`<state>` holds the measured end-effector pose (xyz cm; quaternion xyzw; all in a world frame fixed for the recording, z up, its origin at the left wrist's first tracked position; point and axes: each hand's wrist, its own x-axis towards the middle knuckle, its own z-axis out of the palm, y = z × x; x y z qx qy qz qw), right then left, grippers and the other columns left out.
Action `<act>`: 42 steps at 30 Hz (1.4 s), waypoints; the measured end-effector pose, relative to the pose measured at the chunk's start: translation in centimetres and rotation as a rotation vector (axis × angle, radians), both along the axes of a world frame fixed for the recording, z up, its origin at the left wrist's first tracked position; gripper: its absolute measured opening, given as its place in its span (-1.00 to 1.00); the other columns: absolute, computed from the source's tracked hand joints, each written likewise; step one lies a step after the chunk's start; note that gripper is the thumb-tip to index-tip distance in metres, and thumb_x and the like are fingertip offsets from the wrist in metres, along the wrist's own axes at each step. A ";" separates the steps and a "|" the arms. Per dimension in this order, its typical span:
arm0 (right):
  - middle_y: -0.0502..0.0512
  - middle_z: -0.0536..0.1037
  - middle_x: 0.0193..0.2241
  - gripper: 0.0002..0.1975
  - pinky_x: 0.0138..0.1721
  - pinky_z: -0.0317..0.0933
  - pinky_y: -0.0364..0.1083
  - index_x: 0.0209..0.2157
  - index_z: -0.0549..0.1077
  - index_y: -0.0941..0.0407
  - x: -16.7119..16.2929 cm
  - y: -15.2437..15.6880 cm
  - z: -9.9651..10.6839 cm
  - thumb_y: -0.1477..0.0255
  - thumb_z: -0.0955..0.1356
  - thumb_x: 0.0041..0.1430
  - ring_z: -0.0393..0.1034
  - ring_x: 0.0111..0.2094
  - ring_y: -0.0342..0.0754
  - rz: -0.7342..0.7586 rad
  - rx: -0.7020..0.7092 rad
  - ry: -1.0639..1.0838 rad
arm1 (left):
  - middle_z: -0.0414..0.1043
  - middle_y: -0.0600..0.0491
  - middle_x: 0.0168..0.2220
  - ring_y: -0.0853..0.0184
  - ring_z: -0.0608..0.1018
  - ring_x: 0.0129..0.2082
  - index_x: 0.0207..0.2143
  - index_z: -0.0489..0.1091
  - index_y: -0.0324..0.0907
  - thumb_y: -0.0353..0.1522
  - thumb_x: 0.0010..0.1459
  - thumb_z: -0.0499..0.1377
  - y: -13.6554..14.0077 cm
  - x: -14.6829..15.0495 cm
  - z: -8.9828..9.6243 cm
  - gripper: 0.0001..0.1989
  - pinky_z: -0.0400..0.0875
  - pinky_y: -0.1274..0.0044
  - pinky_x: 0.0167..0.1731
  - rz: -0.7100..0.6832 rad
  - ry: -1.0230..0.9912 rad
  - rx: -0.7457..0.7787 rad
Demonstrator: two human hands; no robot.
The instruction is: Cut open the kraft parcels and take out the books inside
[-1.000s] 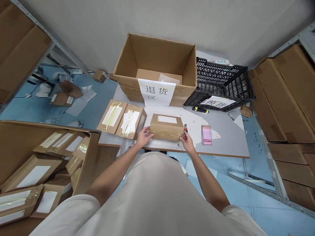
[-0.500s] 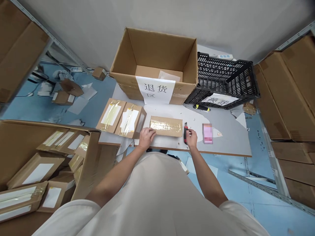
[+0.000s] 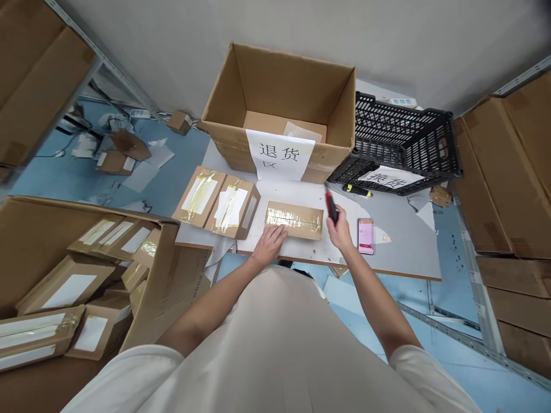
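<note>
A small cardboard box (image 3: 297,228) closed with shiny tape lies on the white-covered table (image 3: 404,252) in front of me. My left hand (image 3: 270,244) lies on its near left corner, fingers stretched out over the edge. To the right of the box, my right hand (image 3: 340,228) is closed around a red and black box cutter (image 3: 331,206), raised off the table and pointing away from me. A phone (image 3: 365,236) with a pink screen lies just right of that hand. Two more taped boxes, a left one (image 3: 200,198) and a right one (image 3: 233,208), stand left of the small box.
Behind stands a large open carton (image 3: 219,135) with a paper sign; beside it is a black plastic crate (image 3: 430,143). A yellow and black cutter (image 3: 356,190) lies before the crate. At lower left, a big carton (image 3: 148,298) holds several parcels. Shelves flank both sides.
My right hand has picked the box cutter up from the table and lifted it, blade end forward. My left hand has shifted onto the box's near left corner and flattened. The view has moved slightly.
</note>
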<state>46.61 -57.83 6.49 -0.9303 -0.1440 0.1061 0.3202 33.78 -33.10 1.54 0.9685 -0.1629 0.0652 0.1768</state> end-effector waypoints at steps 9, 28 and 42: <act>0.17 0.47 -0.12 -0.48 -0.17 0.23 -0.07 0.30 0.02 -0.08 1.7 7.3 3.0 0.32 0.16 0.34 0.41 -0.16 0.01 0.855 -0.375 -0.004 | 0.28 -0.15 0.13 0.10 0.30 0.09 0.19 0.20 -0.22 -0.47 0.15 -0.02 -0.2 1.1 0.8 -0.48 0.18 0.24 0.10 0.007 0.050 0.063; 0.18 0.44 -0.09 -0.43 -0.23 0.20 -0.09 0.32 -0.10 -0.17 2.7 8.5 5.0 0.40 0.13 0.33 0.46 -0.19 0.04 0.921 -0.580 0.018 | 0.29 -0.20 0.12 0.04 0.20 0.22 0.16 0.24 -0.26 -0.50 0.16 -0.04 0.3 1.4 -0.1 -0.51 0.12 0.17 0.16 -0.024 0.024 0.051; 0.20 0.51 -0.25 -0.34 -0.43 0.14 -0.14 0.29 0.06 -0.12 2.9 -2.4 8.1 0.61 0.17 0.20 0.46 -0.35 -0.01 0.774 -0.834 0.041 | 0.28 -0.18 0.16 0.10 0.18 0.26 0.24 0.15 -0.18 -0.55 0.13 -0.08 0.0 1.4 -0.5 -0.41 0.14 0.15 0.17 -0.038 0.086 0.072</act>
